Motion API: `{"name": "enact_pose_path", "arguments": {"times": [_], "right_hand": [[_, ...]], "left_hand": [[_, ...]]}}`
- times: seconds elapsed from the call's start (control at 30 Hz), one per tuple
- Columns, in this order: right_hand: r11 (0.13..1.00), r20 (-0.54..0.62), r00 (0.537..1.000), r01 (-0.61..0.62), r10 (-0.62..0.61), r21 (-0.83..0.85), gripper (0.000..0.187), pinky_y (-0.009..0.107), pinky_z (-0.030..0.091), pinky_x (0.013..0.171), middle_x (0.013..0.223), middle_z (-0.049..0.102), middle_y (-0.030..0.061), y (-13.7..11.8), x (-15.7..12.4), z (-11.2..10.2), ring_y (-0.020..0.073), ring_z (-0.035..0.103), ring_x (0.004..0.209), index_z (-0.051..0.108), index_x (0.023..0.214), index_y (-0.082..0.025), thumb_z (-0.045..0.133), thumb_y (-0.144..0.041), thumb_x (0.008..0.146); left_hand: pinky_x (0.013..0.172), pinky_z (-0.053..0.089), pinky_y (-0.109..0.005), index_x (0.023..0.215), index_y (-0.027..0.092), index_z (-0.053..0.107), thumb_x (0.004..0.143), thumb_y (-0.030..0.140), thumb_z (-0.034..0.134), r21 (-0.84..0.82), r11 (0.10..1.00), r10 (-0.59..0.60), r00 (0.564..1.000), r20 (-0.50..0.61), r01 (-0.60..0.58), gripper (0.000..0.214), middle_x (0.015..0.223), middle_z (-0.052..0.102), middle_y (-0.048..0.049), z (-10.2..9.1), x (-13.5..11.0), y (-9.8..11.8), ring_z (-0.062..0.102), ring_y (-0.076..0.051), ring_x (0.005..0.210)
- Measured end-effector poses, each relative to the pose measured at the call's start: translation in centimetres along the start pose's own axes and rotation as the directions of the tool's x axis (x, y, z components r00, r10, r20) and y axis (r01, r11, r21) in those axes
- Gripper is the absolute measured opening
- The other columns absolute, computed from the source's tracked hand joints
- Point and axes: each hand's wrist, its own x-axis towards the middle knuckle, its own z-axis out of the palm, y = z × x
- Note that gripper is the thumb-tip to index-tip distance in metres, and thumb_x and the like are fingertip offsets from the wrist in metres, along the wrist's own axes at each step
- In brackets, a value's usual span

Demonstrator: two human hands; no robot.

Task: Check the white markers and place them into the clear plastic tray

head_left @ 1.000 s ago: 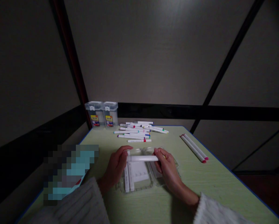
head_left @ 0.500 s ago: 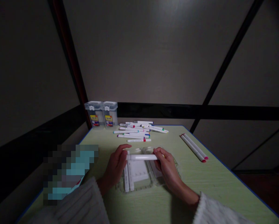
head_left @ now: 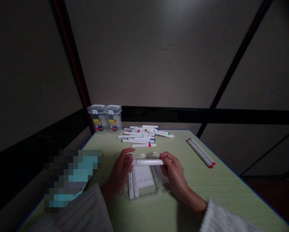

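Both my hands hold one white marker (head_left: 148,162) crosswise, level, just above an open clear plastic case (head_left: 144,190) on the pale green table (head_left: 221,190). My left hand (head_left: 119,174) pinches the marker's left end and my right hand (head_left: 174,172) pinches its right end. Two white markers (head_left: 133,185) lie lengthwise in the case's left side, beside a white insert.
A loose heap of several white markers (head_left: 144,135) with coloured caps lies further back. Two lidded clear boxes (head_left: 106,117) with yellow labels stand at the far left corner. Two pink-tipped markers (head_left: 201,153) lie near the right edge. A dark rail runs behind the table.
My hands have raised the marker very slightly; little else differs.
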Motion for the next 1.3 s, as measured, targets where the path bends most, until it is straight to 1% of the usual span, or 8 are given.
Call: {"name": "enact_pose_path", "arguments": {"times": [0.23,0.5,0.63,0.8,0.9,1.07,1.17,1.3], "right_hand": [[0.999,0.004,0.999,0.032,-0.032,0.017,0.03,0.021,0.011,0.037,0.043,0.03,-0.009,0.2,0.0,-0.1,0.0062,0.021,0.037,0.046,0.056,-0.02,0.06,-0.044,0.068],[0.999,-0.005,0.999,0.04,-0.04,-0.004,0.033,0.022,0.011,0.036,0.041,0.03,-0.0084,-0.1,0.0,-0.1,0.0063,0.021,0.036,0.045,0.053,-0.02,0.059,-0.046,0.067],[0.999,-0.006,0.999,0.033,-0.033,-0.02,0.036,0.022,0.01,0.036,0.038,0.029,-0.0086,0.0,0.1,-0.1,0.0061,0.019,0.035,0.046,0.052,-0.02,0.058,-0.05,0.068],[1.0,0.002,1.0,0.016,-0.016,-0.015,0.038,0.022,0.011,0.036,0.038,0.03,-0.009,0.2,0.3,-0.1,0.0063,0.02,0.035,0.045,0.052,-0.02,0.059,-0.052,0.067],[0.999,0.015,1.0,0.01,-0.01,-0.033,0.036,0.022,0.011,0.037,0.037,0.03,-0.0095,0.1,0.2,-0.1,0.0069,0.02,0.035,0.046,0.056,-0.021,0.058,-0.052,0.069],[0.995,0.038,0.998,0.045,-0.042,-0.086,0.033,0.023,0.017,0.04,0.039,0.034,-0.0085,0.2,-0.1,-0.1,0.0085,0.025,0.037,0.048,0.06,-0.02,0.057,-0.05,0.073],[0.993,0.057,0.997,0.059,-0.053,-0.102,0.034,0.023,0.018,0.041,0.04,0.036,-0.0082,0.4,-0.1,-0.2,0.0088,0.027,0.038,0.048,0.06,-0.02,0.056,-0.05,0.074],[0.992,0.063,0.996,0.068,-0.061,-0.106,0.033,0.023,0.018,0.041,0.041,0.036,-0.0081,0.5,-0.1,-0.1,0.009,0.028,0.039,0.049,0.063,-0.02,0.055,-0.05,0.076]], "left_hand": [[0.055,0.039,-0.02,0.105,0.021,0.045,0.085,0.044,0.041,0.001,1.0,0.012,1.0,-0.011,-0.012,0.031,0.068,0.039,0.0052,0.0,-0.1,0.0,0.042,-0.009,0.058],[0.055,0.038,-0.022,0.108,0.021,0.043,0.088,0.04,0.04,0.018,0.991,0.135,0.99,0.034,-0.136,0.028,0.067,0.041,0.0054,-0.3,0.2,-1.0,0.041,-0.009,0.055],[0.056,0.039,-0.023,0.108,0.02,0.043,0.088,0.038,0.04,0.026,0.986,0.162,0.985,0.053,-0.163,0.028,0.068,0.043,0.0044,-0.3,0.1,-1.0,0.041,-0.009,0.055],[0.054,0.039,-0.022,0.107,0.019,0.048,0.086,0.042,0.042,0.022,0.991,0.128,0.991,0.027,-0.129,0.031,0.066,0.045,0.0037,-0.2,0.2,-1.2,0.043,-0.01,0.055],[0.047,0.034,-0.021,0.096,0.017,0.054,0.085,0.044,0.042,0.058,0.994,0.086,0.996,0.023,-0.087,0.032,0.056,0.043,0.0054,-0.2,0.3,-1.1,0.041,-0.009,0.048],[0.038,0.023,-0.02,0.076,0.014,0.061,0.083,0.052,0.037,0.15,0.988,0.047,0.999,0.019,-0.049,0.045,0.039,0.031,0.0084,-0.3,0.6,-0.6,0.032,-0.007,0.035],[0.036,0.023,-0.019,0.068,0.014,0.061,0.081,0.054,0.038,0.158,0.987,0.016,1.0,-0.015,-0.013,0.048,0.036,0.031,0.0083,-0.2,0.7,-0.2,0.032,-0.007,0.032],[0.036,0.025,-0.019,0.066,0.013,0.063,0.079,0.054,0.04,0.147,0.989,-0.016,0.999,-0.041,0.022,0.049,0.031,0.032,0.0084,-0.1,0.7,0.1,0.033,-0.007,0.029]]}}
